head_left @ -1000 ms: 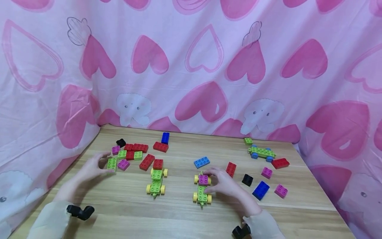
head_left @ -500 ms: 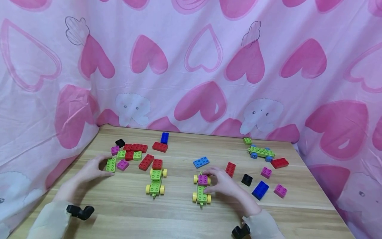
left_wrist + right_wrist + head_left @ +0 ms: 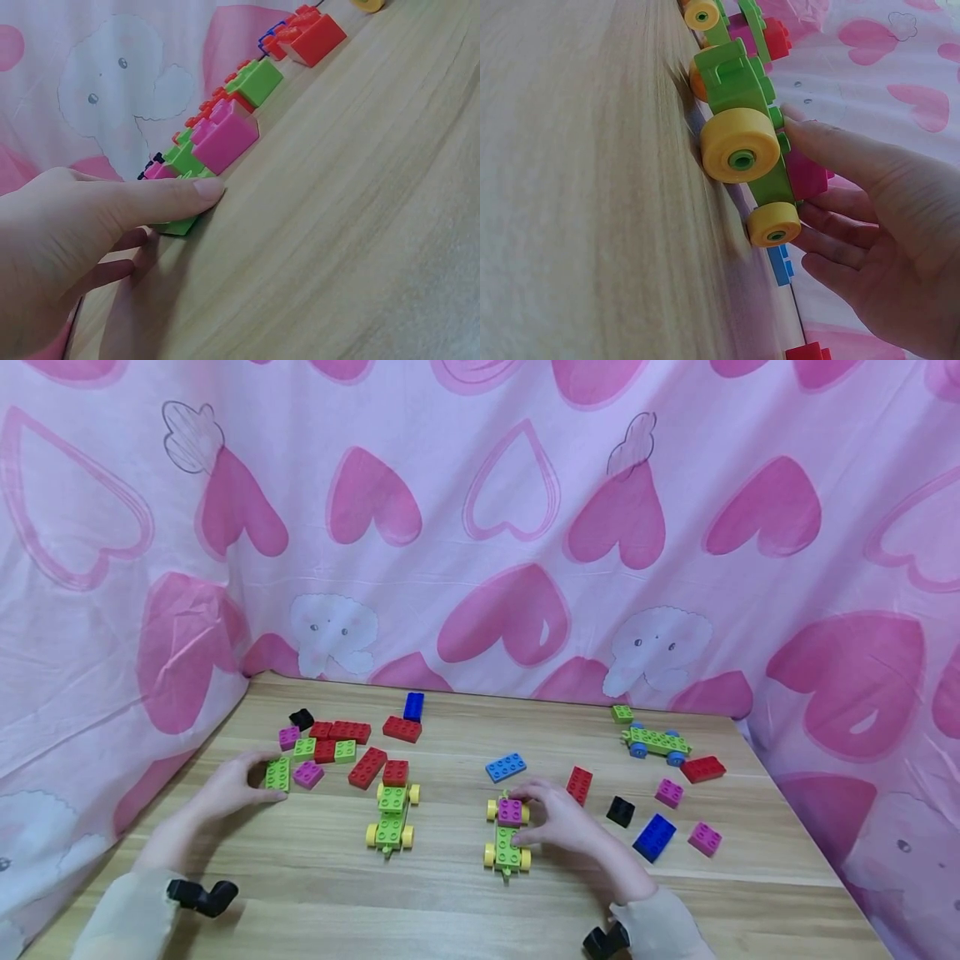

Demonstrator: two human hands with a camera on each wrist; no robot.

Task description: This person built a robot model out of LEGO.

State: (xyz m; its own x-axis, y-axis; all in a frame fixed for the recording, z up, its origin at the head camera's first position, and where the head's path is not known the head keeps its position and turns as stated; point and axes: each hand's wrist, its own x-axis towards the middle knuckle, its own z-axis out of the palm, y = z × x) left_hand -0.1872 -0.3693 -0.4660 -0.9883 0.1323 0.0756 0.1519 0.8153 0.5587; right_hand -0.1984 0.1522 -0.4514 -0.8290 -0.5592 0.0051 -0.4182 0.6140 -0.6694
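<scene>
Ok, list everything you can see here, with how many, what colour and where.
Wheeled cars: three, green; two yellow-wheeled at centre, one blue-wheeled far right.
Left brick pile: red, green, magenta, black, blue; back left.
Green brick: one; at the left hand.
Magenta brick: one; on the right car.
Right loose bricks: blue, red, black, magenta, green; right side.
Table: one, wood.
Cloth: pink hearts, behind.
Left hand: holds the green brick.
Right hand: grips the right car.

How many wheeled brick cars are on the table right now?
3: one with yellow wheels at centre-left, one with yellow wheels under the right hand, and one with blue wheels far right. None looks hidden.
</scene>
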